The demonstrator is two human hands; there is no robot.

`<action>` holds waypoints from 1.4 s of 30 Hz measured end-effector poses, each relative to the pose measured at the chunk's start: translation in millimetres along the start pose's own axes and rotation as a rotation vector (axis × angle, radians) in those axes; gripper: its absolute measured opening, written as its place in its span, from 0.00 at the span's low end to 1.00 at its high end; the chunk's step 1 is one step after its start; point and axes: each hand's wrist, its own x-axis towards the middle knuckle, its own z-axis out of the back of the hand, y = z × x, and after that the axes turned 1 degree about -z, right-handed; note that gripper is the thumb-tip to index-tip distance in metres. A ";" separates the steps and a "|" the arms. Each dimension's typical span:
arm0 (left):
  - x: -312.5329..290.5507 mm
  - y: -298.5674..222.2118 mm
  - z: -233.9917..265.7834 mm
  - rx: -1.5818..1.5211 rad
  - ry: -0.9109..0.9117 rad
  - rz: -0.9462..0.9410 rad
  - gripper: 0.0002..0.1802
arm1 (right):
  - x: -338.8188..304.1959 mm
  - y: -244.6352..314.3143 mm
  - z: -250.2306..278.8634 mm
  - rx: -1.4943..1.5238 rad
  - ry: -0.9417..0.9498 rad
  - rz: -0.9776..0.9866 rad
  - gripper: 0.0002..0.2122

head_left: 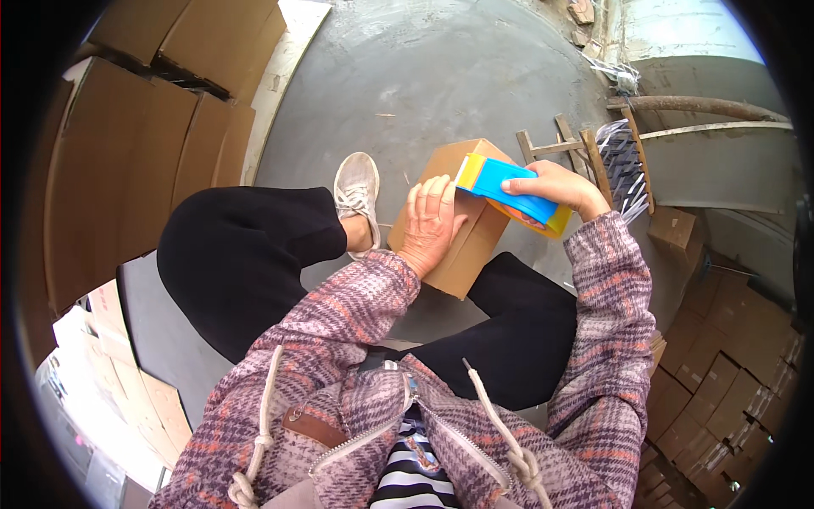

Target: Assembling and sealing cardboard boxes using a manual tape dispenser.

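Between my knees stands a brown cardboard box (pixel 462 246), tilted a little in the view. My left hand (pixel 431 222) lies flat on its top, fingers stretched out and pressed to the cardboard. In my right hand (pixel 555 188) is a blue and yellow tape dispenser (pixel 513 188), with the fingers wrapped round its body. The dispenser's yellow front end touches the top of the box, just beside my left fingertips. Part of the tape roll is hidden under the right hand.
Large cardboard boxes (pixel 127 153) are stacked along the left side. A wooden stool with a woven seat (pixel 621 165) stands at the right, near a small carton (pixel 676 231). More stacked cartons (pixel 721 382) fill the lower right. The grey floor (pixel 407 76) stretches ahead.
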 end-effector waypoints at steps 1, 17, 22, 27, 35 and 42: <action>-2.0 -0.3 1.7 0.014 -0.037 -0.011 0.33 | -0.5 1.2 -0.1 -0.023 -0.049 -0.005 0.32; -15.0 -4.8 6.9 0.117 0.412 -0.479 0.37 | 9.7 -4.8 1.1 -0.107 -0.098 0.012 0.37; 1.1 -2.9 3.7 -0.021 0.547 -0.552 0.42 | 3.0 8.3 0.9 -0.156 -0.095 0.008 0.40; 15.4 5.0 0.7 -0.065 0.697 -0.818 0.42 | 2.7 6.8 0.5 -0.180 -0.112 0.011 0.41; 48.8 11.6 -24.1 -0.167 0.921 -1.277 0.42 | 1.3 7.7 3.8 -0.196 -0.064 0.033 0.39; 50.3 9.2 -27.0 -0.199 0.916 -1.275 0.41 | 4.9 2.6 3.8 -0.168 -0.048 0.049 0.37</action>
